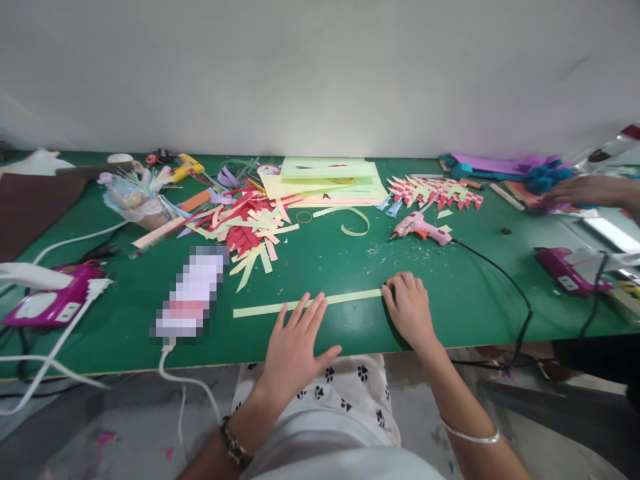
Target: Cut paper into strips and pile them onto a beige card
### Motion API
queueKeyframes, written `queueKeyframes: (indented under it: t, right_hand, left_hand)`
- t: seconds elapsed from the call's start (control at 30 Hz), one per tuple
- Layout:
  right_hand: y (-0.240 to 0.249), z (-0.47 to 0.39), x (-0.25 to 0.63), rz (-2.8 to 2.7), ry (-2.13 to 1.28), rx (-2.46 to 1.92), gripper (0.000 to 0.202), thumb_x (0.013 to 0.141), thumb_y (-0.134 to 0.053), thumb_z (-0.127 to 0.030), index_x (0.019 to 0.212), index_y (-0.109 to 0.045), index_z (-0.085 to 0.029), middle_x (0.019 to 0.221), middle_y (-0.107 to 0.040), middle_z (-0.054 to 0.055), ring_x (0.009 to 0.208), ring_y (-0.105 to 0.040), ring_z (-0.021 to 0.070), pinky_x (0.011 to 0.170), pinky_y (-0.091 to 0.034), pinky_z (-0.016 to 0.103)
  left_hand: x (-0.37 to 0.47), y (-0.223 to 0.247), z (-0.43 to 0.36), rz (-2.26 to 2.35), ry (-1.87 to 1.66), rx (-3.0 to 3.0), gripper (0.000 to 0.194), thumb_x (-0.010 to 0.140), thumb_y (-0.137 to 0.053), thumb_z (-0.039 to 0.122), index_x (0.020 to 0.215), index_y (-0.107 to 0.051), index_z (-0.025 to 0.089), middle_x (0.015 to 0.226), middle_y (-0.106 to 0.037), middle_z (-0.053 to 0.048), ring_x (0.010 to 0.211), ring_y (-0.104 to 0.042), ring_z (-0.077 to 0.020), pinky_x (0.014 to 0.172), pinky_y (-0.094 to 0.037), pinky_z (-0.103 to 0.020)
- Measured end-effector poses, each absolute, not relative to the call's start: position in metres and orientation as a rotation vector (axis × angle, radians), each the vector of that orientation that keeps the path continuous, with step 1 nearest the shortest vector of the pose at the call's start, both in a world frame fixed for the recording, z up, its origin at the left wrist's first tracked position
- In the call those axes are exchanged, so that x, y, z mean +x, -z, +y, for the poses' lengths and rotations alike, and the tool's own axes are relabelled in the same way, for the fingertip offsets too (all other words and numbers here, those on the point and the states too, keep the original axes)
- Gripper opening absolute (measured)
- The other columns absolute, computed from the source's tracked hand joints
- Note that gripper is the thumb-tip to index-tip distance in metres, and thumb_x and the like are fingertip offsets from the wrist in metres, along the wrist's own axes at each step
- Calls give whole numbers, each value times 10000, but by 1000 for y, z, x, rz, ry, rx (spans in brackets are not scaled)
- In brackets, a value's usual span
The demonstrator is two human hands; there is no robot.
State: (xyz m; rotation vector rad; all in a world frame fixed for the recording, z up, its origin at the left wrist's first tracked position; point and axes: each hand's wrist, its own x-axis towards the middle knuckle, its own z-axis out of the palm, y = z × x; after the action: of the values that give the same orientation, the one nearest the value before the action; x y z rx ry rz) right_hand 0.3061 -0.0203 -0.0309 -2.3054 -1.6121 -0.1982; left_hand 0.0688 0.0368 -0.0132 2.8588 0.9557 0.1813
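A long pale green paper strip (350, 296) lies flat on the green table (320, 253) near its front edge. My left hand (295, 347) rests with fingers spread over the strip's middle, fingertips on it. At the strip's right end is my right hand (407, 303), its fingers curled together; something small and dark shows at them, too hidden to name. Behind the hands lie a curled green strip (356, 233) and a pink glue gun (423, 228). A heap of red, pink and green paper strips (245, 230) sits farther left.
Green paper sheets (327, 170) and a red-and-white woven paper piece (435, 192) are at the back. Left stand a blurred phone (190, 293), purple power strip (55, 297) and wrapped bouquet (137, 197). Another person's hand (585, 191) reaches in at right, near another purple power strip (570, 270).
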Motion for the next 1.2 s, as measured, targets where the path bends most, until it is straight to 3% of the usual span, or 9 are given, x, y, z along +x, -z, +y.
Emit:
queueKeyframes:
  t: [0.27, 0.4, 0.47, 0.53, 0.63, 0.73, 1.2]
  right_hand:
    - [25, -19, 301, -1579, 266, -2374, 240, 885, -354, -265, 927, -562, -153, 923, -576, 133, 848, -494, 260, 752, -400, 405]
    - [16, -20, 276, -1747, 365, -2228, 403, 896, -257, -170, 1241, -463, -145, 1219, -531, 150, 1170, -419, 278, 983, -257, 500]
    - [12, -22, 251, -2001, 265, -2047, 458, 906, -230, -168, 1342, -370, -185, 1361, -435, 94, 1289, -311, 230, 1051, -169, 475]
    - [9, -24, 225, -2261, 81, -1836, 470, 924, -245, -273, 1383, -313, -205, 1418, -367, 48, 1327, -257, 189, 1073, -169, 414]
    - [7, -24, 198, -2289, -125, -1835, 607, 910, -231, -489, 1413, -250, -151, 1454, -285, 56, 1340, -235, 182, 1083, -180, 387]
    - [7, -24, 199, -2241, -217, -1887, 679, 886, -203, -577, 1427, -204, -167, 1464, -238, 45, 1346, -225, 185, 1094, -152, 411]
    - [19, -58, 286, -2085, -10, -2215, 608, 914, -269, -474, 1442, -108, -218, 1465, -241, 32, 1333, -266, 203, 1053, -227, 459]
  left_hand:
    - [35, 13, 49, 994, -151, 2884, 670, 861, -303, 578, 1414, -220, 208, 1442, -322, -47, 1316, -288, -234, 1067, -198, -443]
    - [33, 15, 48, 1003, -173, 2900, 658, 861, -312, 567, 1417, -205, 232, 1432, -342, -57, 1310, -298, -255, 1070, -147, -523]
    - [34, 15, 48, 1023, -176, 2905, 644, 863, -316, 552, 1414, -214, 234, 1428, -347, -65, 1306, -304, -269, 1058, -130, -566]
    - [35, 14, 47, 1023, -166, 2904, 637, 863, -315, 552, 1407, -237, 231, 1427, -347, -74, 1303, -308, -274, 1053, -121, -581]
    - [35, 14, 48, 994, -157, 2897, 655, 853, -313, 579, 1401, -260, 223, 1420, -356, -86, 1298, -316, -273, 1056, -119, -571]
    - [32, 13, 52, 970, -164, 2898, 695, 835, -328, 605, 1409, -240, 222, 1417, -360, -91, 1297, -316, -273, 1060, -129, -552]
    - [-1, 13, 63, 1007, -108, 2962, 672, 848, -343, 567, 1417, -211, 236, 1444, -311, -46, 1315, -298, -249, 1048, -236, -459]
